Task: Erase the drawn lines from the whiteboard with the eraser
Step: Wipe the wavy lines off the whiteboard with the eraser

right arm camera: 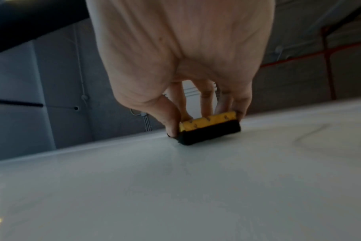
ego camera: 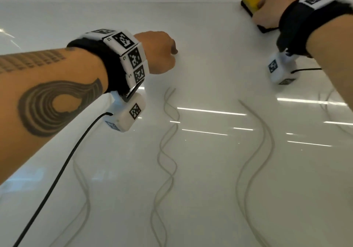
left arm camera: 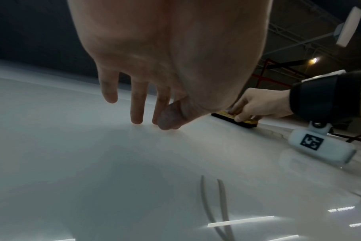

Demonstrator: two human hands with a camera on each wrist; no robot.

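While the yellow-backed eraser [right arm camera: 209,128], pinched by the right hand [ego camera: 275,4], is pressed to the whiteboard [ego camera: 210,65] and the left hand [left arm camera: 155,65] is braced on straight fingertips [left arm camera: 136,120], most wavy lines [ego camera: 168,151] are judged unerased.

From head we look down along both forearms across whiteboard [ego camera: 200,160]. Left wrist view sits close under palm, facing far edge and rightward. Right wrist view likewise. We share eraser [right arm camera: 209,128] across all three.
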